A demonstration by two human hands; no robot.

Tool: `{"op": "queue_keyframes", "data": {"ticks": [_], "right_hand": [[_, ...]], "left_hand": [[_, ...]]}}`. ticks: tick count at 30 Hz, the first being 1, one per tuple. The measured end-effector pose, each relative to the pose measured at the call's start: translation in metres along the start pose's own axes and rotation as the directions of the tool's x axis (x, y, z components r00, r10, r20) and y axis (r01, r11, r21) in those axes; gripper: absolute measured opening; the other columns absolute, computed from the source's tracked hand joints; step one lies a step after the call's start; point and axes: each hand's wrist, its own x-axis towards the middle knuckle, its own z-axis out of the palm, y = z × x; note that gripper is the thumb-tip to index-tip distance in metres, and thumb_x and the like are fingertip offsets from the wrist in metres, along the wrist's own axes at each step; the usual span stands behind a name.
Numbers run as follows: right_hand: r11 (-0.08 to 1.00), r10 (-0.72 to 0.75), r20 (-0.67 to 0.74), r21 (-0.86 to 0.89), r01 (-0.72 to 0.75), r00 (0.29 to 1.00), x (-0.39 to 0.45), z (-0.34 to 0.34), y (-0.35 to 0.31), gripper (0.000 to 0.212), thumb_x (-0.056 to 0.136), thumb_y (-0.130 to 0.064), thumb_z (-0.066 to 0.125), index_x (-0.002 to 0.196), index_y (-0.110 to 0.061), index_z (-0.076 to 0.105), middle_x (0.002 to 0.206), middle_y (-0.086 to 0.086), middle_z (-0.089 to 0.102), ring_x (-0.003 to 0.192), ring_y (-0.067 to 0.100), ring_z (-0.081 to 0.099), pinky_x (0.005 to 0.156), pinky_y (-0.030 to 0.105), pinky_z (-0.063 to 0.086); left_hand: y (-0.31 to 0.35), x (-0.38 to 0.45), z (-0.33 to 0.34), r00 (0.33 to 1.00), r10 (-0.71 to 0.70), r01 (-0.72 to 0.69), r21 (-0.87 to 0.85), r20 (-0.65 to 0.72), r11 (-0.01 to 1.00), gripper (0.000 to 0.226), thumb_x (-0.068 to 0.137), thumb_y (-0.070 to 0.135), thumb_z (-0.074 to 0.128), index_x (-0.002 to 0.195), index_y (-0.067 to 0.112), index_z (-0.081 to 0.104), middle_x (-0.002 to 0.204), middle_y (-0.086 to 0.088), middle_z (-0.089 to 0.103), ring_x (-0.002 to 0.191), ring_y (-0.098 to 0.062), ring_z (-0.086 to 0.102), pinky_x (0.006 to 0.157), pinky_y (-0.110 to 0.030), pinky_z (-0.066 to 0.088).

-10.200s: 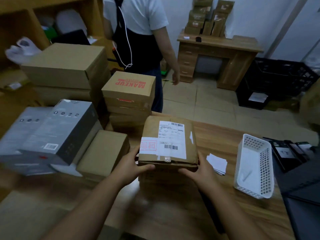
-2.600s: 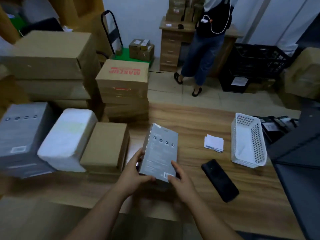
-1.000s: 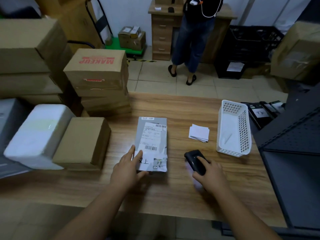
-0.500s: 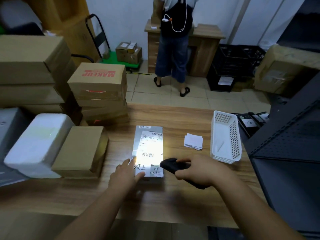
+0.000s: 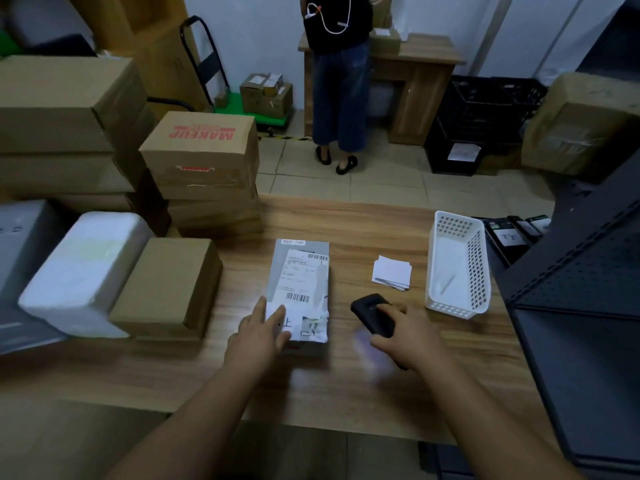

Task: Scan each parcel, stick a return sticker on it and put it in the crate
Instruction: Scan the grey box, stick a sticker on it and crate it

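Dim room: white wall (image 5: 263, 36), tiled floor (image 5: 388, 181), wooden desk (image 5: 422, 81) behind.

White perforated basket (image 5: 459, 268) on wooden table (image 5: 363, 382), green hand trolley (image 5: 221, 81), person (image 5: 337, 64) at desk (image 5: 415, 81)

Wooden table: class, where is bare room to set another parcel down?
Bare wood lies between the grey labelled parcel and the MAKEUP cardboard box, and along the near edge. The left side is crowded with stacked boxes.
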Motion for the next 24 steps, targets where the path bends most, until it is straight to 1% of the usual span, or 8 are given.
{"op": "queue_keyframes", "data": {"ticks": [5, 10, 13, 16, 18, 20, 22, 24], "right_hand": [[0.998, -0.029, -0.016, -0.051, 0.028, 0.999, 0.023, 0.053, 0.002, 0.074, 0.081, -0.057, 0.057, 0.146, -0.044, 0.025, 0.140, 0.004, 0.038, 0.129, 0.025, 0.034, 0.104, 0.044, 0.036], [0.997, -0.049, -0.020, -0.062, 0.048, 0.999, 0.032, 0.076, 0.006, 0.068, 0.084, -0.054, 0.054, 0.145, -0.041, 0.027, 0.146, 0.005, 0.034, 0.133, 0.026, 0.030, 0.105, 0.044, 0.032], [0.996, -0.005, -0.129, 0.088, 0.016, 0.992, 0.050, 0.061, 0.004, 0.060, 0.090, -0.054, 0.052, 0.145, -0.033, 0.037, 0.148, 0.004, 0.036, 0.136, 0.026, 0.031, 0.108, 0.043, 0.030], [0.943, 0.119, -0.277, 0.333, -0.021, 0.954, 0.083, 0.030, 0.003, 0.044, 0.096, -0.033, 0.054, 0.137, -0.015, 0.051, 0.141, 0.008, 0.046, 0.128, 0.027, 0.044, 0.103, 0.037, 0.036], [0.889, 0.243, -0.287, 0.448, -0.095, 0.926, 0.104, 0.011, 0.003, 0.041, 0.098, -0.025, 0.052, 0.136, -0.009, 0.052, 0.142, 0.012, 0.046, 0.126, 0.029, 0.048, 0.101, 0.036, 0.038], [0.865, 0.298, -0.271, 0.481, -0.140, 0.915, 0.124, 0.000, 0.003, 0.039, 0.100, -0.021, 0.049, 0.136, -0.008, 0.053, 0.143, 0.014, 0.045, 0.124, 0.031, 0.049, 0.099, 0.034, 0.039], [0.894, 0.283, -0.250, 0.418, -0.160, 0.926, 0.142, -0.005, 0.004, 0.039, 0.101, -0.020, 0.046, 0.137, -0.009, 0.052, 0.144, 0.011, 0.042, 0.123, 0.030, 0.050, 0.094, 0.034, 0.039], [0.939, 0.258, -0.219, 0.284, -0.191, 0.941, 0.161, -0.006, 0.006, 0.040, 0.100, -0.019, 0.046, 0.140, -0.011, 0.049, 0.147, 0.009, 0.037, 0.126, 0.029, 0.046, 0.094, 0.036, 0.039]], "left_hand": [[-0.005, 0.006, 0.000, 1.000, -0.026, 0.026, -0.072, -0.004, 0.997, 0.057, 0.095, 0.050, 0.049, 0.148, 0.039, 0.031, 0.162, 0.001, 0.016, 0.139, -0.026, 0.030, 0.108, -0.044, 0.038], [-0.009, 0.009, 0.002, 0.999, -0.009, 0.003, -0.185, -0.033, 0.983, 0.061, 0.090, 0.044, 0.060, 0.146, 0.034, 0.039, 0.162, 0.000, 0.017, 0.142, -0.023, 0.026, 0.113, -0.043, 0.033], [-0.012, 0.019, -0.001, 0.994, 0.070, -0.085, -0.187, -0.089, 0.979, 0.067, 0.085, 0.044, 0.064, 0.146, 0.028, 0.041, 0.162, 0.000, 0.013, 0.146, -0.021, 0.020, 0.115, -0.040, 0.029], [-0.008, 0.035, -0.007, 0.979, 0.146, -0.165, -0.128, -0.143, 0.978, 0.075, 0.081, 0.059, 0.059, 0.146, 0.026, 0.041, 0.162, 0.002, 0.013, 0.147, -0.022, 0.018, 0.116, -0.042, 0.026], [-0.003, 0.046, -0.010, 0.980, 0.169, -0.176, -0.056, -0.101, 0.983, 0.081, 0.081, 0.063, 0.062, 0.149, 0.029, 0.034, 0.163, 0.002, 0.006, 0.149, -0.024, 0.010, 0.117, -0.042, 0.021], [-0.001, 0.057, -0.015, 0.985, 0.175, -0.174, 0.049, -0.011, 0.984, 0.090, 0.078, 0.070, 0.060, 0.152, 0.034, 0.023, 0.164, 0.003, -0.004, 0.150, -0.025, 0.001, 0.118, -0.042, 0.016], [0.000, 0.068, -0.022, 0.984, 0.163, -0.170, 0.104, 0.068, 0.980, 0.095, 0.075, 0.075, 0.059, 0.152, 0.036, 0.019, 0.163, 0.004, -0.009, 0.150, -0.026, -0.004, 0.118, -0.044, 0.013], [-0.001, 0.079, -0.027, 0.982, 0.157, -0.167, 0.095, 0.105, 0.981, 0.097, 0.073, 0.075, 0.061, 0.151, 0.035, 0.020, 0.164, 0.004, -0.007, 0.150, -0.026, -0.002, 0.119, -0.044, 0.015]]}}
